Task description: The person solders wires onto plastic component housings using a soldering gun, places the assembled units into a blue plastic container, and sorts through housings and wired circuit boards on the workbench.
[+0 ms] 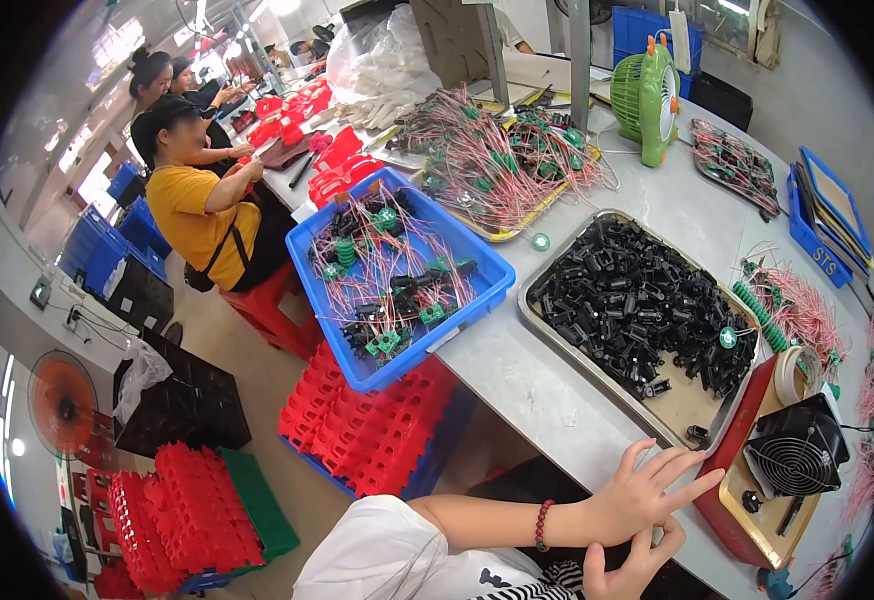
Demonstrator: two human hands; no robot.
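Note:
My left hand (637,492) is held out over the table's near edge with its fingers spread and nothing in it. A dark red bead bracelet (544,525) circles that wrist. Just below, my right hand (637,568) has its thumb and fingers apart, close to the heel of the left hand; whether they touch is unclear. Nearest to the left fingertips is a red box with a tan top (732,515), which bears a small black fan (795,450). Beyond the hands lies a metal tray (682,400) of small black plastic parts (637,300).
A blue bin (362,375) of wired green circuit boards juts past the table's left edge. Farther back are a heap of wired boards (477,150) and a green fan (647,105). Red trays (367,420) stack below. A co-worker in yellow (202,220) sits at left.

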